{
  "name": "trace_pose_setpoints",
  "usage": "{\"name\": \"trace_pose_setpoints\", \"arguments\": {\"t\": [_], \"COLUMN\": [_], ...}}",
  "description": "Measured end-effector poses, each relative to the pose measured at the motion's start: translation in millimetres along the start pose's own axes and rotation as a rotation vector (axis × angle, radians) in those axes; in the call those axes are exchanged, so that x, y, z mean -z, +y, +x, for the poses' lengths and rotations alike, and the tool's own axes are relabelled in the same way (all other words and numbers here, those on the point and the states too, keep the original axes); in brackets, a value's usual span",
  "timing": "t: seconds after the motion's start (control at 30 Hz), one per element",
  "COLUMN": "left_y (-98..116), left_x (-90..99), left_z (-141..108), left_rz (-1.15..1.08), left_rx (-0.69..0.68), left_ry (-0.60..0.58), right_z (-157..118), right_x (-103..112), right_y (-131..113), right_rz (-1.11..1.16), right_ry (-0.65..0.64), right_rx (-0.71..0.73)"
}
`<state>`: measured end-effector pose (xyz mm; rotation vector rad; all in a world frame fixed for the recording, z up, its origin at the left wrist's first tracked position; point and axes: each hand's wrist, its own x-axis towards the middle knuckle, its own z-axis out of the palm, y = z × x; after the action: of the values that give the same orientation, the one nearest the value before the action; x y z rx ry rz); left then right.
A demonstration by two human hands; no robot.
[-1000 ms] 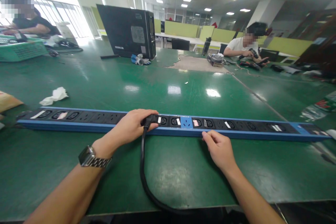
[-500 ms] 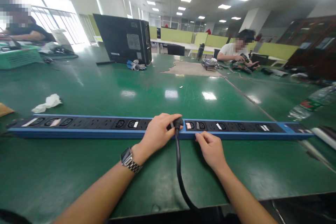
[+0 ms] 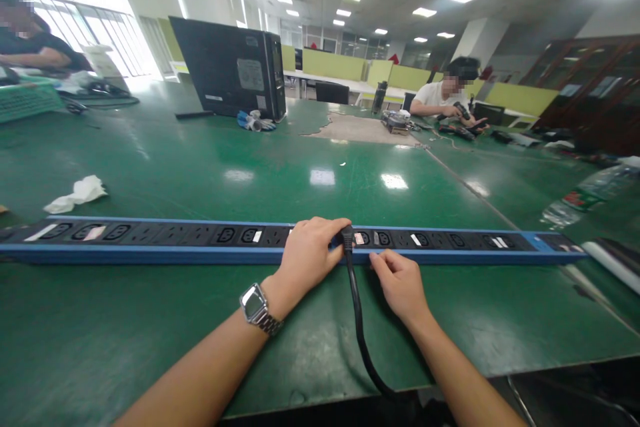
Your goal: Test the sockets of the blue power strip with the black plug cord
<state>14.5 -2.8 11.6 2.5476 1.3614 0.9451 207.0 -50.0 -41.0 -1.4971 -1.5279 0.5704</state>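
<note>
Your left hand grips the plug at the strip, cord drooping your way. Your right hand curls by strip's near edge; hold unclear.

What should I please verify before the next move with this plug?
1. Left grip on the plug: ok, thumb and fingers are around it.
2. Plug fully seated in the strip: cannot tell, its contact end is hidden.
3. Strip lying flat on the table: ok, as far as it shows.
4. Right grip holding the strip: cannot tell; the curled fingers are at its front edge, but contact is unclear.
5. Cord clear of the right grip: ok, a gap shows between them.
</note>
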Motion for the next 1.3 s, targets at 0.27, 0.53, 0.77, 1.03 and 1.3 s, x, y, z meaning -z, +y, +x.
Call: {"name": "trace_pose_setpoints", "arguments": {"t": [0.27, 0.53, 0.77, 1.03, 1.3], "left_y": [-3, -7, -4, 6, -2], "left_x": [8.2, 1.8, -1.2, -7.6, -5.0], "left_z": [-3, -3, -3, -5, -20], "left_rz": [-0.046, -0.071, 0.022, 0.113, 0.299], "left_rx": [0.090, 0.144, 0.085, -0.061, 0.040], "left_ry": [-0.002, 0.025, 0.018, -0.026, -0.036], "right_z": [0, 0, 0, 0, 11], "right_x": [0, 0, 0, 2, -26], "right_y": [-4, -3, -2, -7, -78], "right_rz": [-0.032, -0.043, -0.020, 0.069, 0.728], "right_ry": [0.003, 0.015, 0.016, 0.034, -0.322], "right_rx": [-0.005, 0.009, 0.001, -0.048, -0.651]}}
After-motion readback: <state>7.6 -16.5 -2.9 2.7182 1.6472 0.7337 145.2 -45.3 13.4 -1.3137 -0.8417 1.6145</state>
